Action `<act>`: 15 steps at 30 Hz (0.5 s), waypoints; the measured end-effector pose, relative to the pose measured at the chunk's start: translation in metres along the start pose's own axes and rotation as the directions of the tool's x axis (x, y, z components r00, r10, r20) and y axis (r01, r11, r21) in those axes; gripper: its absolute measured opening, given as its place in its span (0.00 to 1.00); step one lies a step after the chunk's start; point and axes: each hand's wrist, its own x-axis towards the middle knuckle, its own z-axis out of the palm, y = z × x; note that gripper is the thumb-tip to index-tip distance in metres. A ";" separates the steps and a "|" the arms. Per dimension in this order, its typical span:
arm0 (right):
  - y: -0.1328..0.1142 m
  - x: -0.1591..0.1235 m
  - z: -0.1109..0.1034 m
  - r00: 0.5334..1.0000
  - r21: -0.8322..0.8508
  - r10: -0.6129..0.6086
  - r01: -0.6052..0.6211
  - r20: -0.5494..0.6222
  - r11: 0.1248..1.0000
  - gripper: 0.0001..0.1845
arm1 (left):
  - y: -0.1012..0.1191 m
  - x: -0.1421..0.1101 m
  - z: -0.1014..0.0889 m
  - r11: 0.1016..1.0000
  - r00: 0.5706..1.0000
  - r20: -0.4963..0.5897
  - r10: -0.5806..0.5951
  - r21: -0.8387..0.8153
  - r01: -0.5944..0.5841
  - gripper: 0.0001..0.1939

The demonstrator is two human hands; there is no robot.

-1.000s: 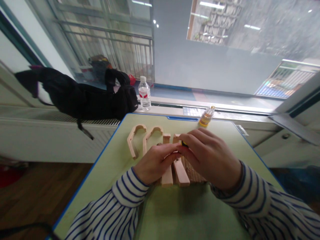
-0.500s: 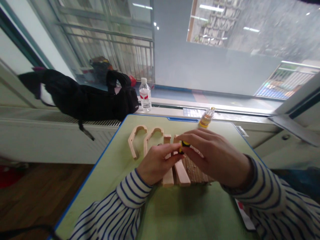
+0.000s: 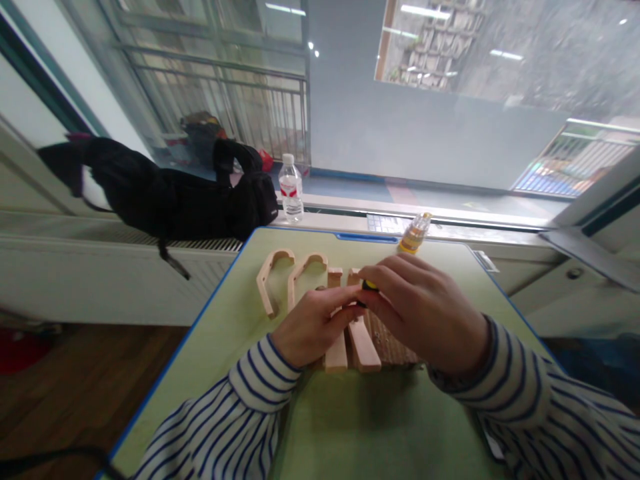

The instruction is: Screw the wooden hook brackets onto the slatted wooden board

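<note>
A small yellow and black screwdriver (image 3: 369, 285) is held between both hands, its handle mostly covered by fingers and its tip hidden. My right hand (image 3: 425, 310) curls over it from above, thumb and fingers closed on it. From the left, my left hand (image 3: 313, 327) pinches at its lower end. Two straight pale wooden pieces (image 3: 365, 350) lie just beneath the hands, on or beside a brown ribbed board (image 3: 393, 340) partly hidden by my right hand. Two curved wooden pieces (image 3: 269, 287) rest left of them.
The green table (image 3: 225, 347) has a blue edge. A bottle of amber liquid (image 3: 414, 235) stands tilted-looking at its far side. On the windowsill are a water bottle (image 3: 291, 190) and a black bag (image 3: 200, 203). Part of a flat white object (image 3: 494, 443) shows under my right sleeve.
My right hand has turned slightly and closed further over the screwdriver, so less of its handle shows. My left hand has barely moved. The wooden pieces stay in place.
</note>
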 end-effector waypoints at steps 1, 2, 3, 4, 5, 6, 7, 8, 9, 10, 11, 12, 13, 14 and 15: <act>-0.001 0.000 0.001 1.000 -0.011 0.001 -0.001 -0.010 1.000 0.11 | 0.001 0.000 0.000 1.000 1.000 0.002 -0.001 0.009 0.000 0.09; -0.001 0.000 0.001 1.000 -0.021 0.001 -0.002 -0.021 1.000 0.11 | 0.002 0.001 -0.001 1.000 1.000 0.005 -0.001 0.014 0.001 0.09; -0.002 -0.001 0.002 0.999 -0.027 0.003 -0.003 -0.034 1.000 0.11 | 0.002 0.001 -0.001 1.000 1.000 0.008 -0.003 0.017 0.003 0.09; -0.002 -0.001 0.002 0.999 -0.029 0.004 -0.005 -0.045 1.000 0.11 | 0.003 0.002 -0.001 1.000 1.000 0.009 -0.004 0.020 0.004 0.09; -0.002 -0.001 0.003 0.999 -0.027 0.003 -0.005 -0.052 1.000 0.10 | 0.003 0.002 -0.001 1.000 1.000 0.007 -0.004 0.025 0.004 0.08; -0.002 -0.001 0.003 0.998 -0.023 0.003 -0.005 -0.058 1.000 0.10 | 0.003 0.002 -0.001 0.999 1.000 0.005 -0.004 0.034 0.004 0.08; -0.002 -0.001 0.003 0.998 -0.019 0.003 -0.004 -0.063 1.000 0.10 | 0.004 0.002 -0.001 0.999 1.000 0.001 -0.003 0.045 0.003 0.08; -0.002 -0.001 0.003 0.998 -0.014 0.003 -0.004 -0.062 1.000 0.11 | 0.004 0.002 -0.001 0.999 1.000 -0.005 -0.003 0.054 0.003 0.08; -0.002 -0.001 0.004 0.998 -0.010 0.005 -0.006 -0.061 1.000 0.11 | 0.004 0.001 -0.001 0.998 1.000 -0.015 -0.005 0.062 0.005 0.08; -0.002 0.000 0.004 0.998 -0.006 0.010 -0.010 -0.058 1.000 0.11 | 0.003 0.001 -0.001 0.998 1.000 -0.024 -0.010 0.067 0.011 0.09; -0.003 0.000 0.004 0.998 -0.001 0.015 -0.015 -0.056 1.000 0.11 | 0.003 0.000 0.000 0.997 0.999 -0.037 -0.020 0.070 0.023 0.09; -0.003 0.000 0.005 0.998 0.003 0.023 -0.023 -0.051 1.000 0.11 | 0.003 0.000 0.000 0.997 0.998 -0.056 -0.033 0.072 0.037 0.10; -0.003 0.001 0.005 0.998 0.004 0.033 -0.033 -0.046 0.999 0.11 | 0.002 -0.001 0.000 0.996 0.996 -0.077 -0.046 0.075 0.052 0.10; -0.003 0.001 0.004 0.998 0.004 0.045 -0.045 -0.036 0.999 0.12 | 0.001 -0.001 0.001 0.994 0.994 -0.094 -0.059 0.081 0.067 0.10; -0.002 0.002 0.003 0.998 0.006 0.058 -0.058 -0.021 0.998 0.12 | 0.000 -0.002 0.001 0.993 0.992 -0.106 -0.067 0.088 0.077 0.09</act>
